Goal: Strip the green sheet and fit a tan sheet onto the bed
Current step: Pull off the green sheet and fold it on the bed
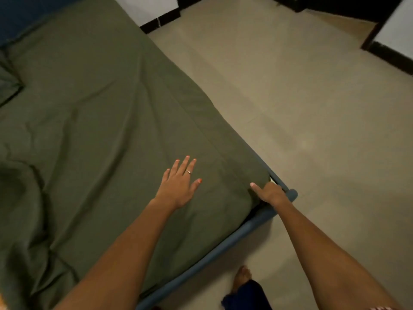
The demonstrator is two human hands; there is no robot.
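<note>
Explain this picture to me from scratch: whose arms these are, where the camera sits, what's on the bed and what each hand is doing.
There is no machine here, and only one picture. The camera is worn on a person's head and looks forward and down, so the two arms reaching in from the bottom are that person's own. They stand at a corner of a bed with a blue frame. A green sheet covers the mattress, wrinkled and still fitted. The left hand lies flat on the sheet with fingers spread, holding nothing. The right hand grips the sheet at the mattress corner, its fingers curled over the edge. A green pillow lies at the far left. No tan sheet is in view.
</note>
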